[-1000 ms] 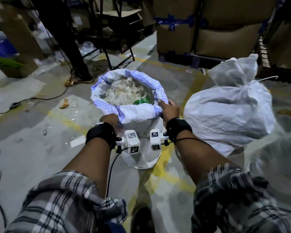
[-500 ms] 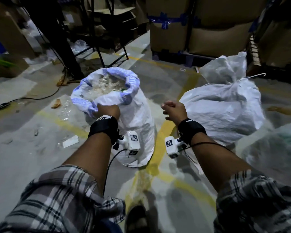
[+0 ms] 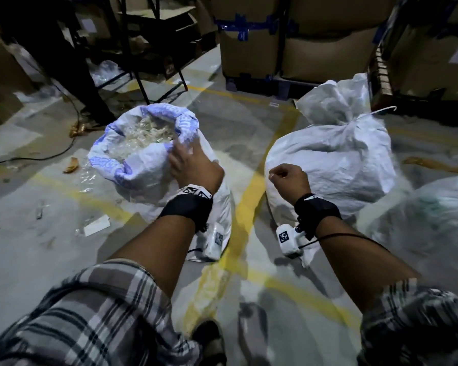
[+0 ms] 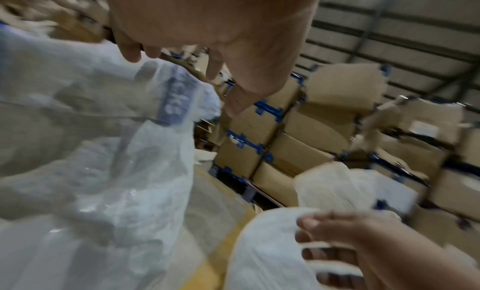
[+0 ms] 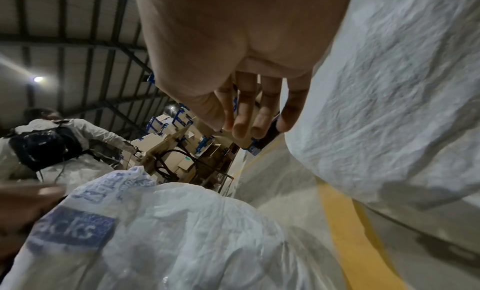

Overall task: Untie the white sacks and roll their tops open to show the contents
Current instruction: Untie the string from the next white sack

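An open white sack (image 3: 148, 165) stands on the floor at centre left. Its top is rolled down, blue print showing, and clear plastic pieces (image 3: 143, 136) fill it. My left hand (image 3: 193, 165) hovers at its near right rim with fingers spread, and in the left wrist view the left hand (image 4: 233, 37) holds nothing beside the sack (image 4: 103, 130). A second white sack (image 3: 328, 159) at the right is tied shut with a white string (image 3: 376, 113). My right hand (image 3: 288, 178) hangs loosely curled and empty in front of it; its fingers (image 5: 249, 113) grip nothing.
Stacked cardboard boxes (image 3: 288, 48) on pallets line the back. A metal frame (image 3: 143, 75) and a person's legs (image 3: 72, 70) stand behind the open sack. A translucent bag (image 3: 434, 212) lies at far right. Yellow lines (image 3: 249, 196) and a cable (image 3: 37, 154) cross the floor.
Both hands gripped the open sack's rolled rim a second ago. The right hand let go first and moved right toward the tied sack; the left hand has now released the rim and opened.
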